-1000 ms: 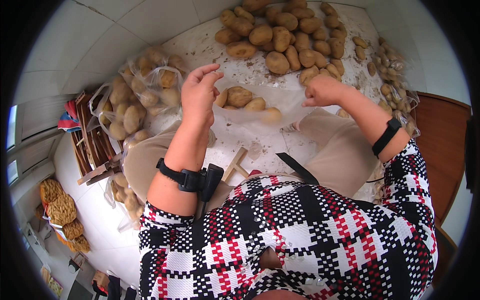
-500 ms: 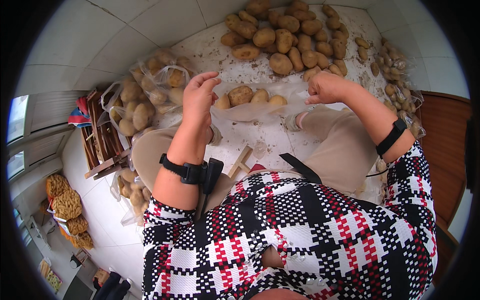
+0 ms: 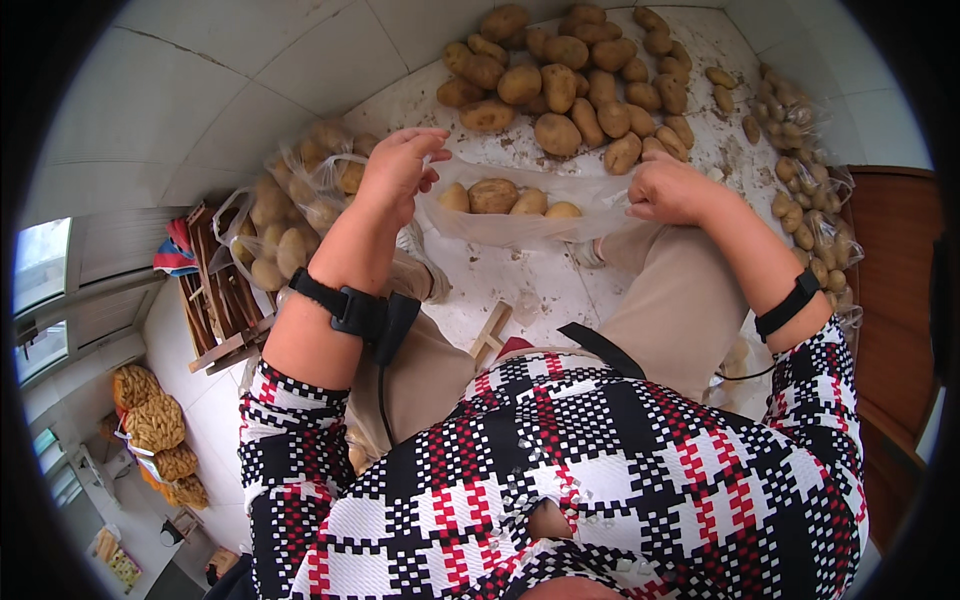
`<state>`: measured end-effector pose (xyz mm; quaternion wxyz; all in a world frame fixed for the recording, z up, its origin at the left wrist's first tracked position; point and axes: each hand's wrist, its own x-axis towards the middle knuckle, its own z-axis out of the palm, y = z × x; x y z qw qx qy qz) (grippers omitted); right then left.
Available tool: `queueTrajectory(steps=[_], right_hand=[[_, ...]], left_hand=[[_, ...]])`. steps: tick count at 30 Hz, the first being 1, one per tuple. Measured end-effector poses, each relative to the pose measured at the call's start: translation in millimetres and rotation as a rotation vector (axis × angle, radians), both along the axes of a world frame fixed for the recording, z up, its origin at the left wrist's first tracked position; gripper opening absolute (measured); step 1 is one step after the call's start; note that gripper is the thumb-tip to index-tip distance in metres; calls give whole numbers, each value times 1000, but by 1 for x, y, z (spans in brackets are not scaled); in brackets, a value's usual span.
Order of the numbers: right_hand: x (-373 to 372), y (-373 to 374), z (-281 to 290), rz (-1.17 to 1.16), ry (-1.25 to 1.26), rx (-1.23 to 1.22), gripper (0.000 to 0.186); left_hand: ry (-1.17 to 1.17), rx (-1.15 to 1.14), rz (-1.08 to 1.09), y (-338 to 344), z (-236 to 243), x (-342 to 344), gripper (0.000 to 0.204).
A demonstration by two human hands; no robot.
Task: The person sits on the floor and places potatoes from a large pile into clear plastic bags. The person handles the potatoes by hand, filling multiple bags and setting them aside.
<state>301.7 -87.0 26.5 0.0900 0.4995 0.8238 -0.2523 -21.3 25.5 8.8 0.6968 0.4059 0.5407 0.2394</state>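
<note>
A clear plastic bag (image 3: 500, 231) is stretched sideways between my hands, low over the white floor, with several potatoes (image 3: 494, 196) lying inside it. At the bag's left end my left hand (image 3: 396, 172) is closed on the plastic, its index finger pointing right. My right hand (image 3: 668, 190) is curled into a fist round the opposite end. Just beyond the bag, a heap of loose potatoes (image 3: 560, 88) spreads over the dirt-specked floor (image 3: 440, 135) toward the wall.
Filled potato bags (image 3: 275, 215) stand at the left, and more bagged potatoes (image 3: 810, 200) line the right side. A wooden rack (image 3: 225, 300) is past my left arm. Between my legs lies a wooden piece (image 3: 490, 333). A brown wooden panel (image 3: 890, 310) rises at far right.
The bag is drawn wider and its potatoes show more fully. My left forearm and left knee have shifted, and the right fist has moved slightly right and down.
</note>
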Motion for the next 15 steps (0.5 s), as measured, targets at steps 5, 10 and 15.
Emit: queueTrajectory(steps=[5, 10, 15], right_hand=[[-2, 5, -3, -119, 95, -138, 35], [1, 5, -6, -233, 83, -272, 37], [2, 11, -7, -234, 49, -296, 35]], left_hand=[[0, 18, -52, 14, -8, 14, 23], [23, 41, -87, 21, -20, 25, 24], [21, 69, -178, 25, -22, 31, 25]])
